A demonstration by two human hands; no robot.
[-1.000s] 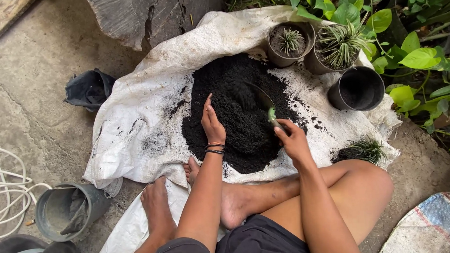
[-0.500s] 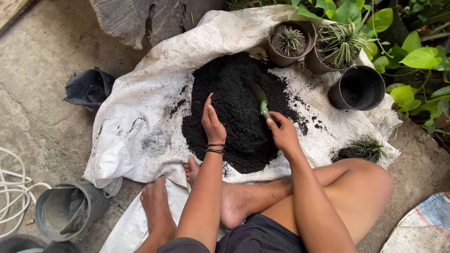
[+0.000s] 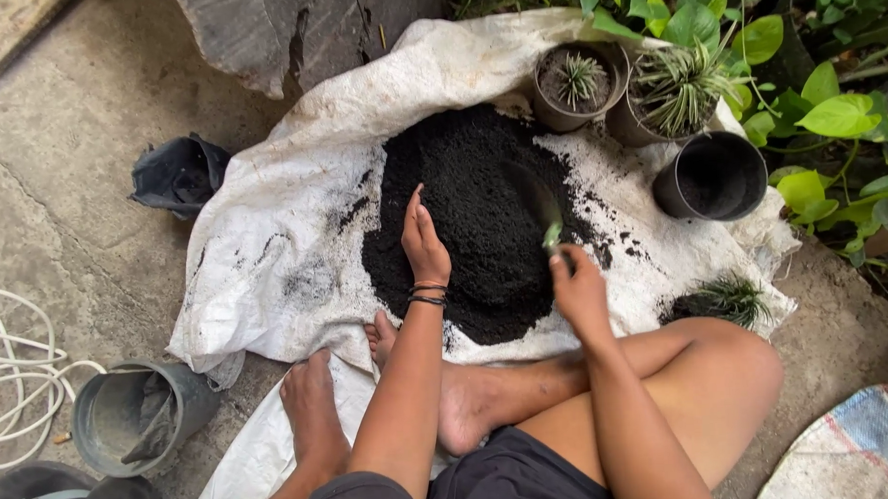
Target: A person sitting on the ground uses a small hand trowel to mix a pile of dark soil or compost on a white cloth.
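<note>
The right hand (image 3: 578, 289) has its fingers curled tight around the green handle of a small dark-bladed garden trowel (image 3: 539, 202), whose blade lies on the heap of black potting soil (image 3: 463, 219). The left hand (image 3: 422, 242) rests edge-on against that heap, fingers straight and together — holding nothing. The soil sits on a crumpled white woven sack (image 3: 277, 265) spread over concrete. Beyond it stands an empty black plastic pot (image 3: 712, 176) beside two grey pots holding spiky plants (image 3: 621, 91).
</note>
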